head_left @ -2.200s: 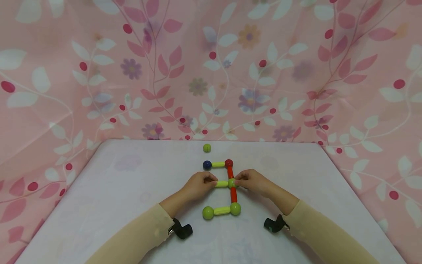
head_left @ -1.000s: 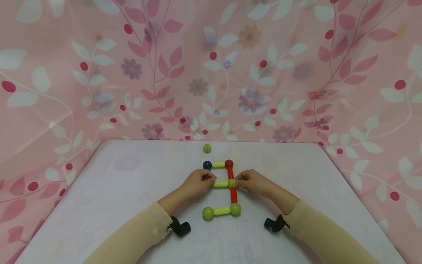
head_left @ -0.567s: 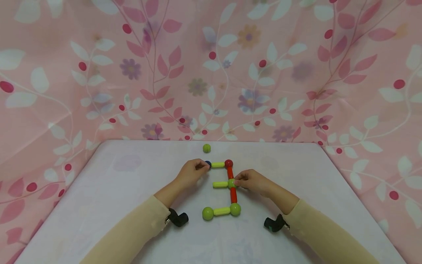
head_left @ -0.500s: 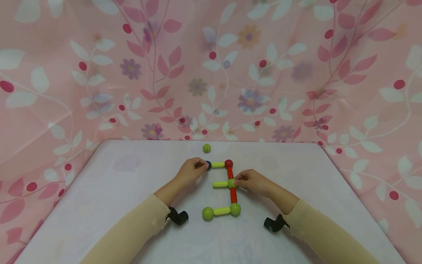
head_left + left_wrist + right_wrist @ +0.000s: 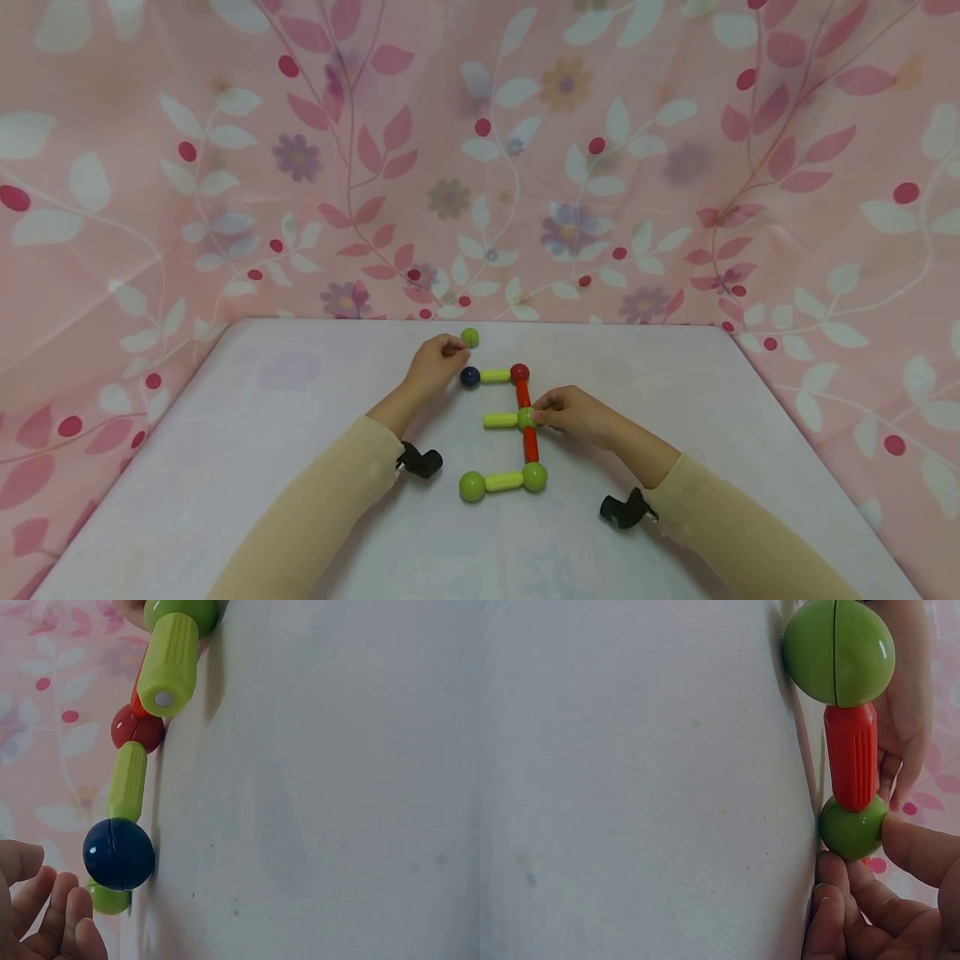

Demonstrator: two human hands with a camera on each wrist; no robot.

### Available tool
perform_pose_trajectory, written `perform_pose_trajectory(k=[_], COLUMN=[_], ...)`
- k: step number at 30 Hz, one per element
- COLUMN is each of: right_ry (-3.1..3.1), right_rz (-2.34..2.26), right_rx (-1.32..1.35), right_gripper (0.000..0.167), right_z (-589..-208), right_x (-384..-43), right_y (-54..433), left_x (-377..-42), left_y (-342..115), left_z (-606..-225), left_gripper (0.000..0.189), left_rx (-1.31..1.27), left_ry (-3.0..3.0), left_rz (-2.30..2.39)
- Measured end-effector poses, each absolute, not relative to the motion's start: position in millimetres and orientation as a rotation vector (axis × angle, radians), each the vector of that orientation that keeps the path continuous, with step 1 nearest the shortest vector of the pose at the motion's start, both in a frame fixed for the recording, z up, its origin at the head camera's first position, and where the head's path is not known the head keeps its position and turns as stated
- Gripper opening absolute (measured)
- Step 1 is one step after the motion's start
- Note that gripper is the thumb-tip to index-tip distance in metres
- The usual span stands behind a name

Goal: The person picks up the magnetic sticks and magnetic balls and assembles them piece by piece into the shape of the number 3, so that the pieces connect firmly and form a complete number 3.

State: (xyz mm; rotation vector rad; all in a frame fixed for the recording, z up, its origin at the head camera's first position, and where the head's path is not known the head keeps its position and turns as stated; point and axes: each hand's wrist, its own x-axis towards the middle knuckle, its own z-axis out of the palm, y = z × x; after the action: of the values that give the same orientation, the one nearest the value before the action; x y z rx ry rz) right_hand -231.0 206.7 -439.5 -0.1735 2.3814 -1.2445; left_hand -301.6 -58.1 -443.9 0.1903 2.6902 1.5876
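Observation:
Magnetic balls and rods form an E-like shape on the table. My right hand [image 5: 573,412] pinches the middle green ball [image 5: 853,829] between thumb and fingers. From that ball a yellow-green rod [image 5: 500,421] points left with a bare end, and red rods [image 5: 531,445] run to the near green ball [image 5: 535,477] and the far red ball [image 5: 520,373]. My left hand [image 5: 437,364] is beside a loose green ball [image 5: 470,337], just beyond the dark blue ball [image 5: 118,853]. Its thumb and fingers are apart in the left wrist view, with nothing held.
Another green ball [image 5: 472,486] ends the near yellow-green rod [image 5: 504,481]. A further yellow-green rod [image 5: 495,376] joins the blue and red balls. The white table [image 5: 262,450] meets a pink floral cloth [image 5: 480,167] at its far edge. Small black cameras hang at both wrists.
My left hand has left the middle yellow-green rod's end, moved away past the blue ball and come beside the loose green ball. My right hand stays on the middle green ball.

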Motion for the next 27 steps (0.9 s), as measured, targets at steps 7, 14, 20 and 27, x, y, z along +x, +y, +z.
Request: perform_pose_trajectory(k=[7, 14, 20, 27], right_ry=[2.383, 2.392, 2.394, 2.396], right_rz=[-1.244, -1.237, -1.241, -1.239], right_rx=[-0.187, -0.179, -0.180, -0.193], right_gripper=[0.026, 0.026, 0.027, 0.026], right_z=[-437.1, -438.4, -440.6, -440.3], right_x=[-230.3, -230.2, -230.3, -229.8], right_y=[208.9, 209.0, 208.8, 208.6], left_x=[-314.8, -326.1, -337.0, -351.3], left_y=[-50.9, -44.9, -42.7, -39.0], left_z=[-449.4, -457.6, -462.7, -469.5], left_gripper=[0.021, 0.030, 0.045, 0.055], left_rx=[0.150, 0.034, -0.011, 0.029], left_ry=[2.717, 2.730, 2.717, 2.642], left_rz=[1.568, 1.606, 1.559, 1.590])
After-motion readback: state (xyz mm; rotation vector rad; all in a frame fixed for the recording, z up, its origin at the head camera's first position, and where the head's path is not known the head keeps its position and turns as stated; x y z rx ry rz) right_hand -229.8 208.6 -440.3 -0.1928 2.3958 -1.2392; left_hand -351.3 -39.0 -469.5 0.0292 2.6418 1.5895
